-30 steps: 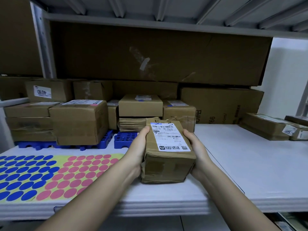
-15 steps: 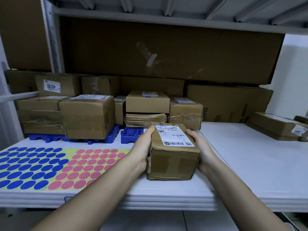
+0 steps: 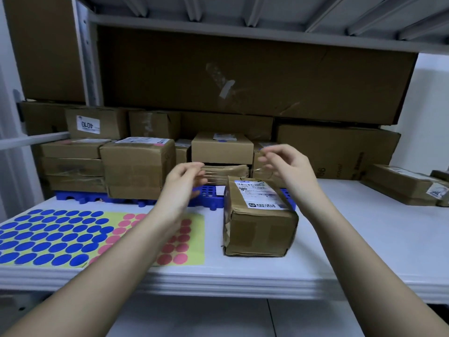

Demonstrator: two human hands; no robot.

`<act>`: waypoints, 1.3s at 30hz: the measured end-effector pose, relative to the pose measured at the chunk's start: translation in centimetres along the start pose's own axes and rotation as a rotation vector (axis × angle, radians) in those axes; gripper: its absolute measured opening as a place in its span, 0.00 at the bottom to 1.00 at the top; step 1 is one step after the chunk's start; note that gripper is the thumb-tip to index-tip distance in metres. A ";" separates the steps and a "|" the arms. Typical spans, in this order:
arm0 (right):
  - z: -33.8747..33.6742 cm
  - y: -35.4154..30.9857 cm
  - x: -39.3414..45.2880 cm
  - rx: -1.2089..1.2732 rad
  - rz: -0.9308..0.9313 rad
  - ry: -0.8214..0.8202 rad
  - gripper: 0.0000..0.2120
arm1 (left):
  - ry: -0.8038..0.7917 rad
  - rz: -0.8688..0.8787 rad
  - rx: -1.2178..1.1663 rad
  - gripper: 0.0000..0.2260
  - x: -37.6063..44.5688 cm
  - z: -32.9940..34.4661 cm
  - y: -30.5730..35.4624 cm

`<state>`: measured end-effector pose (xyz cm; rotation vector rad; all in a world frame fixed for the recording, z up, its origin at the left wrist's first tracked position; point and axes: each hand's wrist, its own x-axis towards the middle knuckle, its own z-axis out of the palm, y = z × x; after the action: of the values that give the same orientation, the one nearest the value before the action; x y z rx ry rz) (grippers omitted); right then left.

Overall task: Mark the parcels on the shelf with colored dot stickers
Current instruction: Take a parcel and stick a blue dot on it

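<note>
A small brown parcel (image 3: 258, 227) with a white shipping label on top rests on the white shelf (image 3: 352, 251) near its front edge. My left hand (image 3: 185, 183) hovers up and to the left of it, fingers apart and blurred. My right hand (image 3: 288, 164) floats above its far right corner, also empty with loose fingers. Neither hand touches the parcel. A yellow sheet holds blue dot stickers (image 3: 51, 237) on its left and pink dot stickers (image 3: 176, 246) on its right; my left forearm crosses over the pink ones.
Several cardboard parcels (image 3: 137, 167) are stacked at the back on blue plastic pallets (image 3: 209, 194). A long flat carton (image 3: 243, 76) leans across the rear. More flat boxes (image 3: 403, 184) lie at the far right. An upper shelf hangs close overhead.
Both hands set the small parcel down on the shelf, let go of its sides and rose above it, fingers spreading.
</note>
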<state>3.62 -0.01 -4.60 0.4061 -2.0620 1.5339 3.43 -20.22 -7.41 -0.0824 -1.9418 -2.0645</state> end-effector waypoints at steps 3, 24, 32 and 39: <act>3.4 -2.5 -0.2 -0.047 -0.146 -0.111 0.06 | -0.005 0.124 0.111 0.11 -0.1 -2.8 0.4; 25.5 0.0 -4.4 -0.588 -0.063 -0.953 0.25 | -0.005 0.035 0.939 0.12 -0.4 -20.6 -4.6; 26.7 1.0 -3.1 -0.640 -0.196 -0.765 0.12 | -0.081 0.052 1.067 0.06 0.1 -21.4 -5.7; 27.3 0.9 -1.7 -0.444 -0.070 -0.874 0.07 | -0.028 0.035 1.207 0.12 0.6 -20.6 -5.9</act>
<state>-1.93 -25.72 -12.06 1.0920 -2.8956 0.8553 4.76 -40.38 -14.66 0.1216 -2.7863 -0.5924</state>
